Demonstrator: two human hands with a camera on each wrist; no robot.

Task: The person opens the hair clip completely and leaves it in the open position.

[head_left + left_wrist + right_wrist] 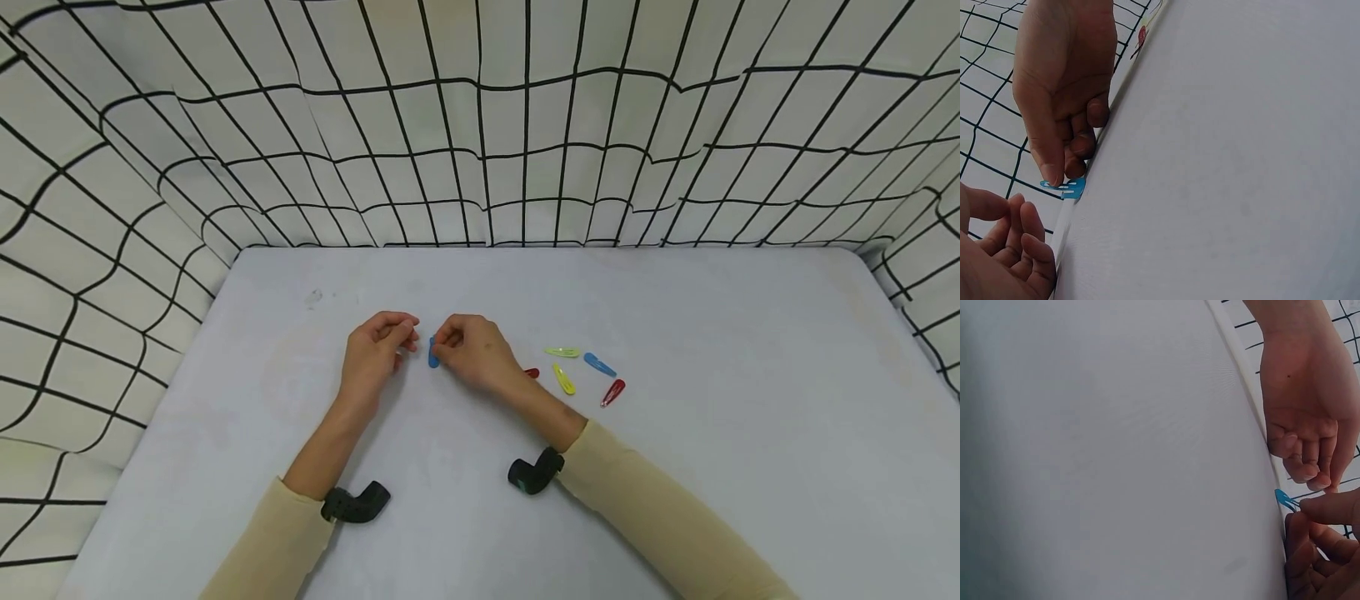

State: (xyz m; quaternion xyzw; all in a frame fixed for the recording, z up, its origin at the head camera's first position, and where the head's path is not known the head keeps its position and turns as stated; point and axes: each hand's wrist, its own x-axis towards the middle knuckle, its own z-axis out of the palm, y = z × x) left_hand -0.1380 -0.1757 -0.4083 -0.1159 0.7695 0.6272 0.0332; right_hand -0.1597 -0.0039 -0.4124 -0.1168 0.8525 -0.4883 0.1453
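My right hand pinches a blue snap hair clip between thumb and fingertips, low over the white table. In the left wrist view the clip juts out past the thumb, and its slotted metal strips show. Just to the left, my left hand has its fingers loosely curled and the thumb close to the index finger. Nothing shows between them. A small gap separates those fingertips from the clip, as the right wrist view of the left hand also shows.
Right of my right forearm lie a light green clip, a yellow clip, another blue clip and a red clip. A second red clip is partly hidden by the wrist. Black netting hangs beyond the table.
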